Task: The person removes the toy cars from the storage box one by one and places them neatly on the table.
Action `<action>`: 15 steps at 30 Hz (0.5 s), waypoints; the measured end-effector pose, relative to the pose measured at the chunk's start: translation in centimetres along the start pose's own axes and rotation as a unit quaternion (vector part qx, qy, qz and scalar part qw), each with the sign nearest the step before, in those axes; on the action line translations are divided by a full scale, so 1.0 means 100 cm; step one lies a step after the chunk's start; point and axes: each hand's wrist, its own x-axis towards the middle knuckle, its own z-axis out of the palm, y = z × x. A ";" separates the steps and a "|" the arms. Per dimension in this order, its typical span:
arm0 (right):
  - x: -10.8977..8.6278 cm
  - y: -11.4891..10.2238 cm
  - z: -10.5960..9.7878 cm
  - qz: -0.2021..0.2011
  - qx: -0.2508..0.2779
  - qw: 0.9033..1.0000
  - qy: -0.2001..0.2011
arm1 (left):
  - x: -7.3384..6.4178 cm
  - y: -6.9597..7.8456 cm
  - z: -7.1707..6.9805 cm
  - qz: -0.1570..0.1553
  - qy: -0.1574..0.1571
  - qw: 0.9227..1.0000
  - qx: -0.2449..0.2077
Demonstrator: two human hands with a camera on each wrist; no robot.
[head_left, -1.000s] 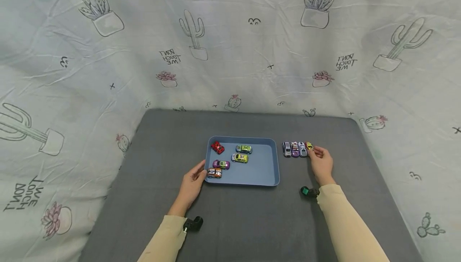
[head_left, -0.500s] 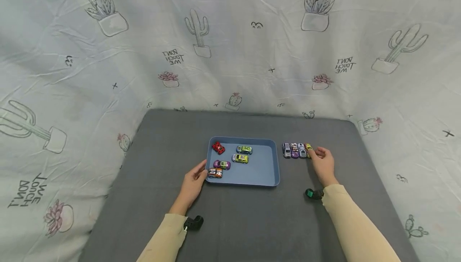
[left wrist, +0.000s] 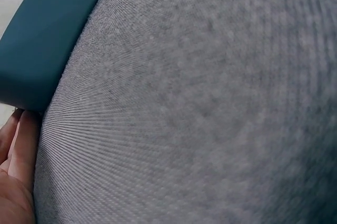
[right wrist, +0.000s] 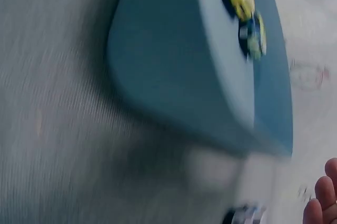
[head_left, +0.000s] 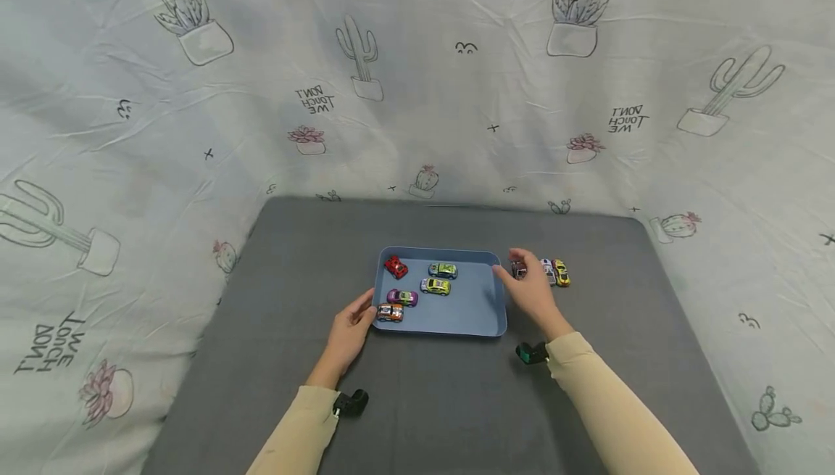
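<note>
In the head view, my left hand [head_left: 346, 333] rests against the left side of a blue tray [head_left: 459, 333], its fingers at the outer wall. The left wrist view shows straight fingers [left wrist: 23, 150] touching the tray's corner. Inside the tray lie a red toy car [head_left: 396, 267], a green one [head_left: 443, 270], a yellow one [head_left: 435, 286], a purple one [head_left: 401, 297] and an orange one [head_left: 390, 312]. My right hand [head_left: 533, 290] hovers by the tray's right edge with thumb and fingers spread, holding nothing. It partly covers a row of toy cars.
Right of the tray, the row on the grey tabletop [head_left: 443, 410] includes a yellow car [head_left: 561, 273] at its right end, a white car [head_left: 548, 271] beside it and a dark car [head_left: 518, 270] at the left. A patterned cloth [head_left: 417, 98] hangs behind and at both sides.
My right hand has let go of the yellow car at the row's right end and moved left to the tray's right edge. The left hand and the tray have stayed put.
</note>
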 end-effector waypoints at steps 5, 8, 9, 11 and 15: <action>-0.002 -0.018 0.020 -0.012 -0.010 0.999 -0.029 | 0.000 -0.001 0.000 0.002 -0.006 1.000 0.001; -0.003 -0.024 0.030 -0.015 -0.011 0.999 -0.044 | 0.002 -0.007 0.000 0.003 -0.003 1.000 0.002; -0.003 -0.025 0.033 -0.017 -0.011 0.999 -0.049 | 0.003 -0.012 0.000 0.003 -0.001 1.000 0.000; -0.003 -0.027 0.038 -0.020 -0.008 0.998 -0.059 | 0.006 -0.021 0.001 0.004 0.002 1.000 -0.001; -0.003 -0.030 0.048 -0.020 -0.006 0.997 -0.080 | 0.011 -0.036 0.002 0.005 0.014 1.000 0.000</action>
